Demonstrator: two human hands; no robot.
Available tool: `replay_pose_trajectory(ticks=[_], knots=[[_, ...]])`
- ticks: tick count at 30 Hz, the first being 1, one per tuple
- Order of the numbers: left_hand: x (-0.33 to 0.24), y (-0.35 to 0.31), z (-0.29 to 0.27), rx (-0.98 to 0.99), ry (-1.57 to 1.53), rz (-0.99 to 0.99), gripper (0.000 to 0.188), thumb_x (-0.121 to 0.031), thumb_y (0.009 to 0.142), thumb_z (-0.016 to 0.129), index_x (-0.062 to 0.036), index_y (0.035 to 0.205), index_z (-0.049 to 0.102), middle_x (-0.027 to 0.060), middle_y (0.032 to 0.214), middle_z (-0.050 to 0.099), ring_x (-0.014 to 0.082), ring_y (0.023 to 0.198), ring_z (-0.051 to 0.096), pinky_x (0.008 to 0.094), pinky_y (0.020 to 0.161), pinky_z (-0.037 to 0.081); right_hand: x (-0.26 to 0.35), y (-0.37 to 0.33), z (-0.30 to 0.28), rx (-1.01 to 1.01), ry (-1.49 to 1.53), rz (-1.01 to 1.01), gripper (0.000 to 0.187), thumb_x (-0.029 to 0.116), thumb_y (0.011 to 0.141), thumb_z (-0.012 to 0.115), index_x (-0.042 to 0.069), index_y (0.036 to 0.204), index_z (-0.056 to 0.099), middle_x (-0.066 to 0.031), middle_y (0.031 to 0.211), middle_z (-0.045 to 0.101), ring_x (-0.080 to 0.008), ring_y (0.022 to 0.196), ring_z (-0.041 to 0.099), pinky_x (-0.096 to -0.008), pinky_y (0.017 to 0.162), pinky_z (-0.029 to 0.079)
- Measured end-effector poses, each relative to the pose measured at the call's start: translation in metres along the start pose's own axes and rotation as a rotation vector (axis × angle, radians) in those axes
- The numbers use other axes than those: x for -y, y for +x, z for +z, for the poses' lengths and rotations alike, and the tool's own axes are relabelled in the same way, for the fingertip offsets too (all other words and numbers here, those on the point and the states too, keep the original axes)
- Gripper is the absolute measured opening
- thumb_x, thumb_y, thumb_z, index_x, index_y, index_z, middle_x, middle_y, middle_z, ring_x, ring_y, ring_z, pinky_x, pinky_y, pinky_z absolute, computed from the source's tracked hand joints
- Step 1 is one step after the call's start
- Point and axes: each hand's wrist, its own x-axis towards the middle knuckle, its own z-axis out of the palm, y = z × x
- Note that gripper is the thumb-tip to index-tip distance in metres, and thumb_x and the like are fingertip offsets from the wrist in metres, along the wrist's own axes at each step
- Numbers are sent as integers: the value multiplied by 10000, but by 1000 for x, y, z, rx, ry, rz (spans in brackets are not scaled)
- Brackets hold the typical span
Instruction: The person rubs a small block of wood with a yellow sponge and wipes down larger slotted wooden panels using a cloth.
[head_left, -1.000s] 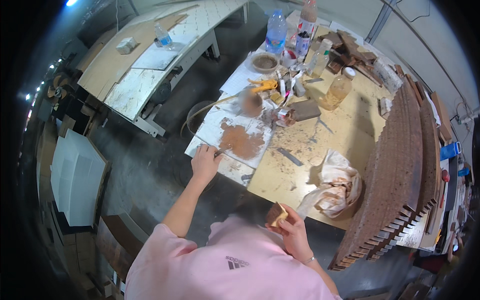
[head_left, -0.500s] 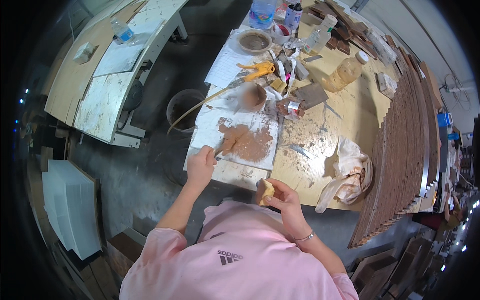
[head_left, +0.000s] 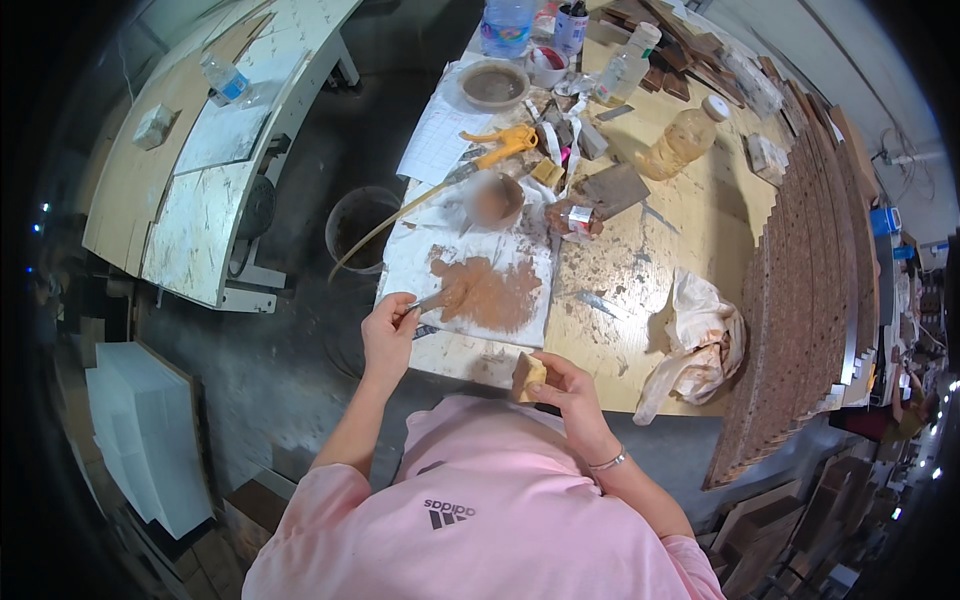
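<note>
My left hand [head_left: 388, 340] pinches a small putty knife [head_left: 428, 302] at the near left edge of a white sheet [head_left: 415, 245]. The knife's far end lies at a smear of brown paste [head_left: 490, 292] spread over the sheet. Most of its handle is hidden in my fingers. In front of my body, by the table's near edge, my right hand [head_left: 570, 390] is closed round a yellow sponge [head_left: 532, 378] with a brown-stained face. Beyond the paste stands a small brown bowl [head_left: 505, 198], partly blurred. A brown-smeared jar [head_left: 575, 218] lies beside it.
An orange air gun [head_left: 508, 145] with its hose crosses the table's left side. Behind it are a round basin [head_left: 494, 84] and several bottles. A stained cloth [head_left: 700, 340] lies right, beside stacked brown boards [head_left: 790, 300]. A bucket [head_left: 345, 225] stands on the floor left.
My left hand has shifted slightly left and turned, and the putty knife shows more clearly at the paste. The right hand keeps the sponge nearly in place. The whole view has tilted a little.
</note>
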Motion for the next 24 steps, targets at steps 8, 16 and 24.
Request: replay_pose_trajectory(ticks=[8, 16, 24], knots=[[-83, 45, 19, 2, 400, 326, 179, -98, 822, 749, -68, 994, 710, 79, 958, 667, 248, 827, 646, 367, 743, 521, 1, -9, -10, -39, 76, 0, 440, 1, 908, 648, -33, 1340, 569, -66, 1125, 685, -134, 1006, 645, -293, 907, 525], [-204, 171, 192, 341, 92, 649, 357, -113, 786, 775, -26, 1121, 686, 142, 1056, 685, 289, 982, 664, 379, 847, 518, 18, -43, -31, -134, 154, -28, 447, -4, 900, 634, -53, 1337, 551, -77, 1134, 667, -147, 1004, 638, -295, 907, 519], [-221, 248, 332, 445, -74, 521, 794, -152, 742, 856, 26, 1419, 482, 239, 1366, 576, 310, 1257, 570, 410, 1016, 489, 2, -88, -68, -261, 390, -104, 401, -30, 923, 611, -31, 1322, 580, -68, 1157, 679, -132, 990, 650, -282, 880, 523]])
